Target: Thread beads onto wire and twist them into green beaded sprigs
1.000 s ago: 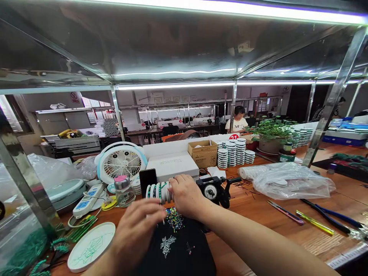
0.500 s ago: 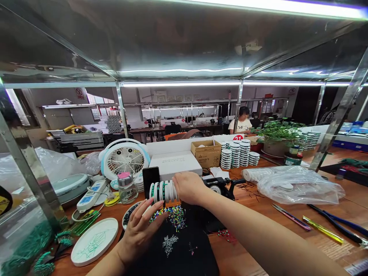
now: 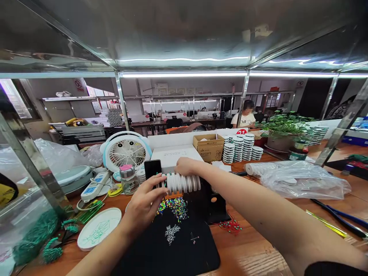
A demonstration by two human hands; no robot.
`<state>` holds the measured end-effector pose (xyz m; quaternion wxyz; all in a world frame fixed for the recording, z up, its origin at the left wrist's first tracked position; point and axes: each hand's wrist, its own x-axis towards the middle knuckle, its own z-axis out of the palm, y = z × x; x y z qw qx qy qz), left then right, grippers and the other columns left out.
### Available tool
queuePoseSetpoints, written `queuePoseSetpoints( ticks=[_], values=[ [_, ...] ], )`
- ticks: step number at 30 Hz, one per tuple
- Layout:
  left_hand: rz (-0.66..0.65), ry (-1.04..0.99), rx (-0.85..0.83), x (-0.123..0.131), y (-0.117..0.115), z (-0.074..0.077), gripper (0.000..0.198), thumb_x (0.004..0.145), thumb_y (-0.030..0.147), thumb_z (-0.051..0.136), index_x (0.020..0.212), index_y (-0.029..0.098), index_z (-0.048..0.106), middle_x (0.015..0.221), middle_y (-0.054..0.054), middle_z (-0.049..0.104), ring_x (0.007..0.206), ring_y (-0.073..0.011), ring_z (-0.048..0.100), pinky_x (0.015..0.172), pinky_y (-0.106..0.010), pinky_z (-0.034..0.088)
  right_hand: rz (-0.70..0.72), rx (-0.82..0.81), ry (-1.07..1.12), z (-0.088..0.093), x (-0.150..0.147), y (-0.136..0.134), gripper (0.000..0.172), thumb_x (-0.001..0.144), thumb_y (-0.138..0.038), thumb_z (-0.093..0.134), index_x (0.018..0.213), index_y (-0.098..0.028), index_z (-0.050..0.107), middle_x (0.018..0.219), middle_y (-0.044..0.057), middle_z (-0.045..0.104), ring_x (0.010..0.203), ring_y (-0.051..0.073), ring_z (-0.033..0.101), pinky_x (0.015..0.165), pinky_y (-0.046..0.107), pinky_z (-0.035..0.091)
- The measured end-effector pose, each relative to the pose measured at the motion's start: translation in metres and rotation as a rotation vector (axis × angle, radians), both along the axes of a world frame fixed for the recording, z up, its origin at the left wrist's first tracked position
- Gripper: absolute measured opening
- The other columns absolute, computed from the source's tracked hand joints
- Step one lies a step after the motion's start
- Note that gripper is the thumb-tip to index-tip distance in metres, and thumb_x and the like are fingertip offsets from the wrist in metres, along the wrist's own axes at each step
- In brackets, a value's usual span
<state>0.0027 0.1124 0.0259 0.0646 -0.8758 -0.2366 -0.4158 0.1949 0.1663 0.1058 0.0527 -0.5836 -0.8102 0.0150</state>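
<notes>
A row of white spools (image 3: pixel 184 183) lies on its side on a black stand (image 3: pixel 211 203) in front of me. My left hand (image 3: pixel 143 205) grips the left end of the row, fingers curled around it. My right hand (image 3: pixel 185 166) rests curled on top of the row near its back. Below the spools a heap of coloured beads (image 3: pixel 174 205) and a patch of silver beads (image 3: pixel 171 232) lie on a black mat (image 3: pixel 178 249). A black phone (image 3: pixel 152 168) stands just behind my left hand.
A small white fan (image 3: pixel 125 150), a jar with a pink lid (image 3: pixel 128 178), a power strip (image 3: pixel 94 186) and a white plate (image 3: pixel 99 233) are at the left. Stacked white spools (image 3: pixel 240 147), a cardboard box (image 3: pixel 209 147), a potted plant (image 3: pixel 280 132), a plastic bag (image 3: pixel 299 178) and pliers (image 3: pixel 339 218) are at the right. A person sits far behind.
My left hand rose from the bead mat and took hold of the left end of the spool row. The right hand shifted to the top of the row. The view tilted down slightly.
</notes>
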Motion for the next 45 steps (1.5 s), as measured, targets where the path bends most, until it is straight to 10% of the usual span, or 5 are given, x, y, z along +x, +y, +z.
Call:
queuePoseSetpoints(
  ticks=[5, 10, 16, 34, 45],
  values=[
    [0.043, -0.044, -0.215, 0.005, 0.004, 0.023, 0.016, 0.083, 0.02, 0.056, 0.088, 0.023, 0.071, 0.107, -0.006, 0.066, 0.101, -0.0206, 0.06, 0.087, -0.038, 0.051, -0.027, 0.255, 0.122, -0.006, -0.001, -0.044, 0.041, 0.096, -0.023, 0.021, 0.116, -0.006, 0.052, 0.115, 0.019, 0.058, 0.106, 0.025, 0.052, 0.087, 0.038, 0.038],
    [0.016, -0.041, -0.248, 0.003, 0.005, 0.025, 0.018, 0.082, 0.019, 0.057, 0.09, 0.024, 0.072, 0.11, -0.006, 0.066, 0.102, -0.0208, 0.061, 0.089, -0.038, 0.05, 0.308, 0.219, 0.325, -0.08, -0.022, -0.12, 0.028, 0.092, -0.026, 0.034, 0.089, -0.019, 0.061, 0.082, 0.005, 0.064, 0.075, 0.017, 0.06, 0.069, 0.026, 0.043],
    [0.028, -0.051, -0.269, 0.004, 0.005, 0.024, 0.019, 0.081, 0.016, 0.057, 0.088, 0.023, 0.073, 0.108, -0.007, 0.067, 0.104, -0.0217, 0.06, 0.09, -0.038, 0.05, 0.049, 0.074, 0.169, -0.148, -0.047, -0.085, 0.015, 0.083, -0.018, 0.05, 0.09, -0.017, 0.064, 0.093, 0.009, 0.063, 0.082, 0.02, 0.062, 0.07, 0.028, 0.046],
    [0.009, -0.014, -0.261, 0.002, 0.009, 0.024, 0.02, 0.08, 0.014, 0.058, 0.09, 0.024, 0.072, 0.108, -0.006, 0.067, 0.103, -0.0213, 0.06, 0.088, -0.037, 0.051, 0.279, 0.111, 0.002, -0.156, -0.047, -0.042, 0.018, 0.083, -0.014, 0.05, 0.086, -0.02, 0.066, 0.09, 0.005, 0.064, 0.081, 0.019, 0.06, 0.067, 0.026, 0.045],
    [-0.015, -0.041, -0.229, 0.001, 0.008, 0.024, 0.019, 0.08, 0.015, 0.058, 0.09, 0.023, 0.072, 0.109, -0.007, 0.067, 0.103, -0.0226, 0.061, 0.089, -0.04, 0.051, 0.378, 0.201, -0.135, -0.154, -0.068, -0.068, 0.02, 0.076, -0.002, 0.047, 0.085, -0.007, 0.064, 0.084, 0.017, 0.063, 0.081, 0.026, 0.057, 0.063, 0.034, 0.048]
  ],
)
